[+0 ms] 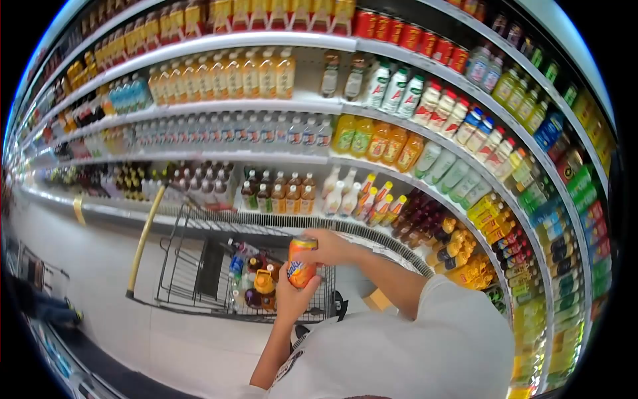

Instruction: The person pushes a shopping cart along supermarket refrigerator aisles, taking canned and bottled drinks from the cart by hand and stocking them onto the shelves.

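An orange drink can (302, 269) with white and blue lettering is held between my two hands, nearly upright. My right hand (327, 246) reaches in from the right and grips its upper part. My left hand (292, 299) is wrapped round the lower part from below. Under and beside the can is a black wire shopping cart (183, 266) with a yellow handle bar (146, 236). Several bottles lie in its basket, among them a yellow-orange bottle (264, 282) and a blue-labelled one (236, 265).
Curved store shelves (279, 103) full of bottles and cans run along the far side and round to the right. Below them passes a dark vent grille (299, 219). Another person's leg (50, 306) and a second cart (43, 266) are at the far left.
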`<state>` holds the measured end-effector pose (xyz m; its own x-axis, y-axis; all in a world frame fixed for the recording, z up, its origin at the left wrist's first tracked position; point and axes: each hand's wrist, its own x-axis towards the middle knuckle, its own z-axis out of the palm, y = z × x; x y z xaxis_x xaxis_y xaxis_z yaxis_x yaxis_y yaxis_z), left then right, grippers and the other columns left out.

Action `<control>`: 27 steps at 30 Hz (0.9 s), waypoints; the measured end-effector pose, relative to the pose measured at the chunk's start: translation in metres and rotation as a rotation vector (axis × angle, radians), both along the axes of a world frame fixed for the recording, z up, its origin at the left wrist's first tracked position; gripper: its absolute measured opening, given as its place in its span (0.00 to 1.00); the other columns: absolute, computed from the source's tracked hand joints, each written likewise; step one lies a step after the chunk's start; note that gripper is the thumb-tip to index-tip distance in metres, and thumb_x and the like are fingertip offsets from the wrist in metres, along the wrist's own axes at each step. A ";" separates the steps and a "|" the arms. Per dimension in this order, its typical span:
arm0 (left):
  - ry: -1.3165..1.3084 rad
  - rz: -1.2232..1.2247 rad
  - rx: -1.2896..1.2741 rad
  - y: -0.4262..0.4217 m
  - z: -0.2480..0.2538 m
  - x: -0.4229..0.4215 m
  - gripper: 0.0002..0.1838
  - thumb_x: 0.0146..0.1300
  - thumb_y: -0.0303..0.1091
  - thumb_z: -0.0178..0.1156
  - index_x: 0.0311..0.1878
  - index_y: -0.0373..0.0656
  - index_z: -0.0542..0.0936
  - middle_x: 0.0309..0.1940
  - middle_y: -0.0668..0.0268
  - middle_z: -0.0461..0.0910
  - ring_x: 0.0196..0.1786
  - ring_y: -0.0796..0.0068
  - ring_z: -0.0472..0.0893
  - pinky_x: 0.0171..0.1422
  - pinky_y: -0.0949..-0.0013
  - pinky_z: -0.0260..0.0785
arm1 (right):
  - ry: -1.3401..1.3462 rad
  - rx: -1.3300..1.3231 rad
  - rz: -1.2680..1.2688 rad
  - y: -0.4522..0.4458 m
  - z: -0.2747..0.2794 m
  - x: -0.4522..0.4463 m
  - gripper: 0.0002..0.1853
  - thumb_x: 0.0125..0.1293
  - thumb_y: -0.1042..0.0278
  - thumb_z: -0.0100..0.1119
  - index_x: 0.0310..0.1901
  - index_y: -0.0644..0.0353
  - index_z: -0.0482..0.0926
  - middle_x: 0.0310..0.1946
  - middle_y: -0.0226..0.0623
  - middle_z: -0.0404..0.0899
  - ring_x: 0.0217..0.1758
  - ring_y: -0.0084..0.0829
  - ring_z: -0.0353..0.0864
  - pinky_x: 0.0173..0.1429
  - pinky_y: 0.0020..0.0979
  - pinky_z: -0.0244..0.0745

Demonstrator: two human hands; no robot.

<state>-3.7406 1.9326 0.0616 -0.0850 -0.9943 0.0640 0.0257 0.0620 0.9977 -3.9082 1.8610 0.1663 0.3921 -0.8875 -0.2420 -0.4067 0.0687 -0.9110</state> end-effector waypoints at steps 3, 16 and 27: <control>-0.082 -0.107 0.079 0.000 0.016 -0.003 0.37 0.55 0.40 0.77 0.61 0.29 0.70 0.46 0.57 0.83 0.45 0.72 0.82 0.51 0.68 0.77 | 0.058 -0.125 -0.066 0.012 -0.013 -0.010 0.33 0.60 0.37 0.72 0.48 0.64 0.80 0.34 0.37 0.83 0.32 0.23 0.82 0.33 0.27 0.78; 0.872 -0.718 0.512 0.030 0.032 -0.017 0.36 0.58 0.50 0.72 0.63 0.40 0.71 0.51 0.59 0.78 0.46 0.67 0.81 0.44 0.69 0.76 | -0.340 -0.055 -0.109 0.063 0.003 -0.033 0.23 0.69 0.49 0.65 0.54 0.59 0.76 0.43 0.33 0.80 0.45 0.22 0.78 0.47 0.27 0.77; 0.879 -0.769 0.743 0.029 0.055 -0.045 0.49 0.60 0.82 0.45 0.63 0.43 0.71 0.37 0.57 0.82 0.22 0.72 0.76 0.21 0.75 0.67 | -0.335 0.037 -0.333 0.098 0.039 -0.054 0.22 0.70 0.47 0.65 0.52 0.56 0.78 0.42 0.31 0.80 0.43 0.20 0.78 0.45 0.27 0.78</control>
